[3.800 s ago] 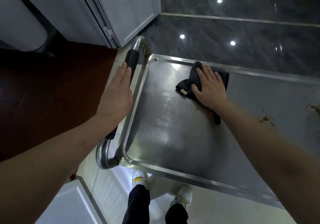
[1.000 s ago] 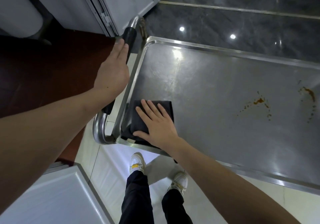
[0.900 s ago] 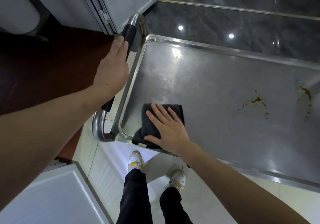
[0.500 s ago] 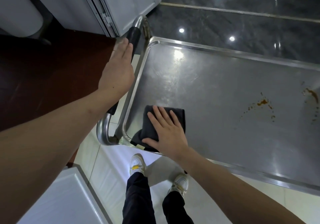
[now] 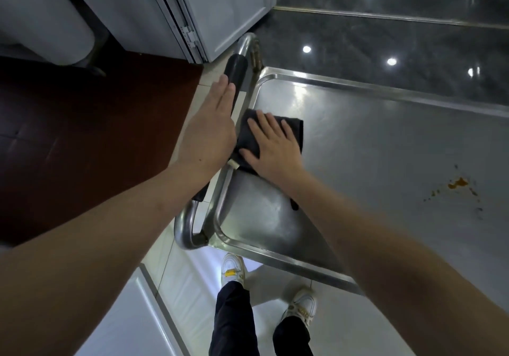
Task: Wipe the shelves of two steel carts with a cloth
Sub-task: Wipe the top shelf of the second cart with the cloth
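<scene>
- While the right hand (image 5: 274, 146) lies flat on the dark cloth (image 5: 249, 135), its fingers (image 5: 263, 124) are straight and spread, pressing the cloth down rather than curling round it.
- The cloth sits on the top shelf (image 5: 371, 149) of the steel cart, at the shelf's 9 o'clock edge, hard against the raised rim.
- The left hand (image 5: 210, 135) rests on the cart handle (image 5: 235, 70) with its fingers extended and close together, pointing toward 12 o'clock; no curled grip is visible.
- Orange-brown stains (image 5: 457, 183) mark the shelf toward 3 o'clock, well apart from the cloth.
- White shoes (image 5: 232, 269) stand on the pale floor at 6 o'clock, below the shelf's near rim.
</scene>
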